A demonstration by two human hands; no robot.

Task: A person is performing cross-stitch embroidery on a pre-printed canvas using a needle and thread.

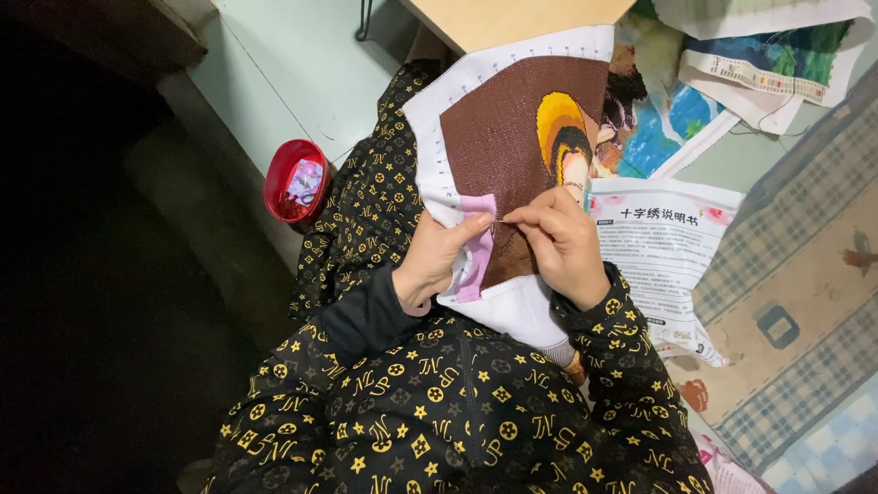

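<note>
Cross-stitch canvas (512, 128): white-bordered cloth, largely filled with brown stitching, with a yellow-and-black motif toward its right edge and a pink patch at the lower left. It lies draped over the person's lap, upper end resting against the edge of a wooden counter (512, 18).

Left hand (439, 256): grips the lower left edge of the canvas, thumb on top across the pink patch, fingers curled beneath the cloth.

Right hand (558, 242): rests on the canvas just beside the left thumb; fingers pinched closed at a point on the stitching, apparently on a needle too fine to make out.

Sleeves: black fabric printed with gold letters and stars.

Red bowl (297, 180): round, on the floor to the left of the lap, holding pale and pink bits, probably thread.

Printed instruction sheet (663, 247): white paper, lying to the right of the right hand, partly under the canvas.

Further embroidered cloths (768, 55): coloured, heaped at upper right.

Checked mat (805, 302): at far right.
</note>
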